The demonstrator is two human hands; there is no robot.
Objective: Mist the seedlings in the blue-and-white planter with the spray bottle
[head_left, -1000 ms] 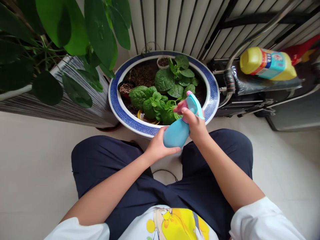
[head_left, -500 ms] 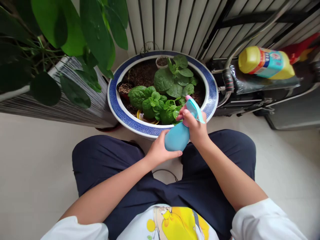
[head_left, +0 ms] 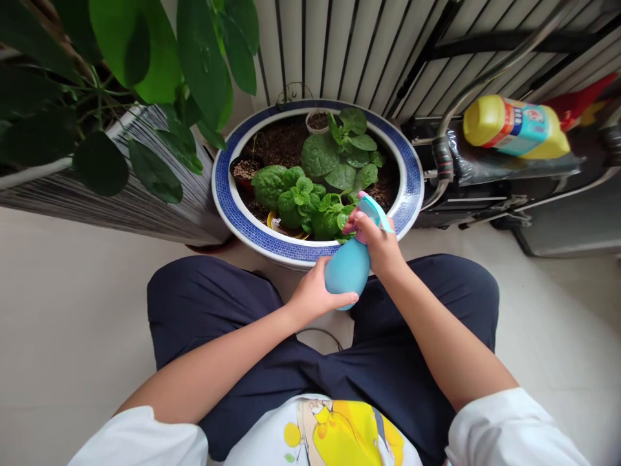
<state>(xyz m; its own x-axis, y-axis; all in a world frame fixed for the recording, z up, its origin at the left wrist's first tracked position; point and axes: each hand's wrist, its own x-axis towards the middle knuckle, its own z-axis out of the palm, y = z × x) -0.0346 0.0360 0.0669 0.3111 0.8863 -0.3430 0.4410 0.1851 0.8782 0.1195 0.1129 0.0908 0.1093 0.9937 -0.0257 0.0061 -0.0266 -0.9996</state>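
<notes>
Apparently the crinkle-leaved plants (head_left: 320,154) are already damp; how much remains, I can't tell. My left hand (head_left: 314,288) cups the blue spray bottle (head_left: 347,266); my right hand (head_left: 381,244) grips its neck.

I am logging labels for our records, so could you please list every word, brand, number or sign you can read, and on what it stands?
No text can be read.
Yellow bottle: its label bears print, too small and blurred to read.
Spray bottle: no lettering visible.
</notes>
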